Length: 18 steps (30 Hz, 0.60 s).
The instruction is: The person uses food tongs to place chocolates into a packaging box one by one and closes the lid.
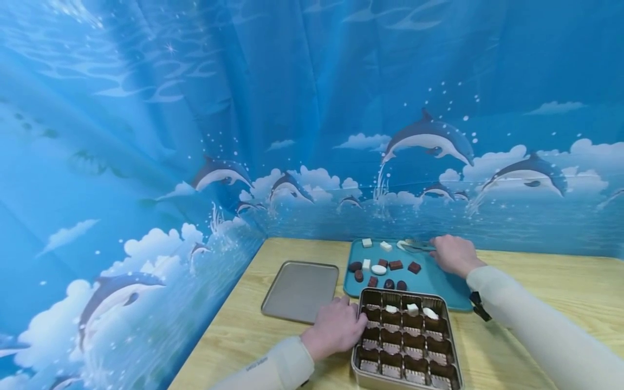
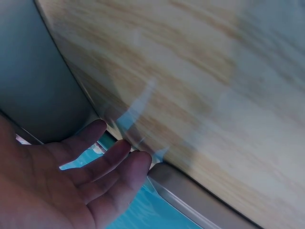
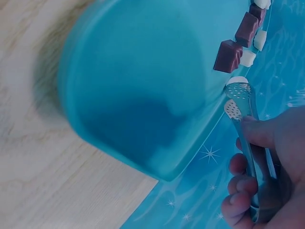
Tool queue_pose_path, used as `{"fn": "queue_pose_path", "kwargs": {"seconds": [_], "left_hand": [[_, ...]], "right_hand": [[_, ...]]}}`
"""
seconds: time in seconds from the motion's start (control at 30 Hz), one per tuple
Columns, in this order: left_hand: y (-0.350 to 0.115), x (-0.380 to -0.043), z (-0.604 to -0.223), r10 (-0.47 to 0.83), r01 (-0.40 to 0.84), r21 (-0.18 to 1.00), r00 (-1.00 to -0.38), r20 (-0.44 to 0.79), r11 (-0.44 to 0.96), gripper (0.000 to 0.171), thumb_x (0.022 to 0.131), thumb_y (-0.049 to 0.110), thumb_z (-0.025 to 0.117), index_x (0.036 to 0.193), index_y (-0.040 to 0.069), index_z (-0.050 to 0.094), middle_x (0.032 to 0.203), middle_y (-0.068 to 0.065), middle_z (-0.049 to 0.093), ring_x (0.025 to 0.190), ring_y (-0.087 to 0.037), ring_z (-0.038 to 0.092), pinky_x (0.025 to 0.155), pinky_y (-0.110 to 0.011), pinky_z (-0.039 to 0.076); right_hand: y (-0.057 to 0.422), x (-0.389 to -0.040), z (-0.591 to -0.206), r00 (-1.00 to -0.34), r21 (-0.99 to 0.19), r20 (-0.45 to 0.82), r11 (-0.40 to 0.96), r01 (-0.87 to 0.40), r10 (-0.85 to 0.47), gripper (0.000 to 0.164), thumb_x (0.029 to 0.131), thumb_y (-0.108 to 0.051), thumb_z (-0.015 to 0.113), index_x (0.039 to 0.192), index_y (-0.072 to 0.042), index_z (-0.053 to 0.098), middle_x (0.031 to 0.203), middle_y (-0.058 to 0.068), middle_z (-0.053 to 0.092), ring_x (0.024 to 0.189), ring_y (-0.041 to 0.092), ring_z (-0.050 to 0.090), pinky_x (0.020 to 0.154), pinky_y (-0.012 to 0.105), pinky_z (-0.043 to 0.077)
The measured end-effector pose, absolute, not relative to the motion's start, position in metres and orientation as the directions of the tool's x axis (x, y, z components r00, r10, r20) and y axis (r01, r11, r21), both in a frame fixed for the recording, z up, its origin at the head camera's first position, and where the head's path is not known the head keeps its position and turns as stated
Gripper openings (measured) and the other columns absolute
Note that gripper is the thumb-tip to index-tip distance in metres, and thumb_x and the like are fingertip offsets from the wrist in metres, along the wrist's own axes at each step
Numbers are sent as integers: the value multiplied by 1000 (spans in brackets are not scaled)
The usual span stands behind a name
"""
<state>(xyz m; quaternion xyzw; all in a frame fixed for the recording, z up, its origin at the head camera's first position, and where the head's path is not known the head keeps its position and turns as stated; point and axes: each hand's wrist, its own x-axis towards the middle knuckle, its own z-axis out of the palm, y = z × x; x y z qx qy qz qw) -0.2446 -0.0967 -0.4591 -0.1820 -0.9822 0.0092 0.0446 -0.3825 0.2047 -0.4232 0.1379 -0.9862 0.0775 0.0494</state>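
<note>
My right hand grips metal tongs over the far side of a blue tray. At the tongs' perforated tips is a white chocolate, partly hidden by the metal. My left hand touches the left side of a square metal tin, its fingers loosely extended in the left wrist view. A dark divided insert fills the tin, and three white chocolates sit in one row of its compartments. Brown chocolates and white ones lie on the tray.
A flat metal lid lies on the wooden table, left of the tray and tin. The tin stands in front of the tray, close to its near edge. A dolphin-print curtain hangs behind the table and along its left side.
</note>
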Motion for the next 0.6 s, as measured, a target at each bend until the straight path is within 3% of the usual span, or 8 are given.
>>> {"fn": "queue_pose_path", "kwargs": {"seconds": [0.3,0.5,0.6], "left_hand": [[-98,-245,-460,345,345,-18,-934,91,939,54,95,46,24,92,11,65,93,-8,59,79,-20,55,54,-40,46],[-97,-244,-458,336,336,-14,-938,85,942,54,95,47,24,95,12,65,96,-7,60,81,-20,55,56,-41,47],[-97,-244,-459,338,337,-16,-938,82,941,54,95,47,24,94,13,65,95,-7,60,81,-20,55,55,-41,46]], "right_hand": [[204,-379,-422,-959,-145,103,950,-278,-265,37,90,-21,59,121,-2,59,92,17,67,42,13,48,35,28,32],[197,-380,-423,-957,-160,108,946,-283,-268,37,90,-22,59,120,-1,59,98,20,66,45,13,50,37,28,34],[194,-380,-423,-957,-152,108,946,-285,-271,33,90,-21,59,116,-1,62,92,18,67,47,13,51,38,29,37]]}}
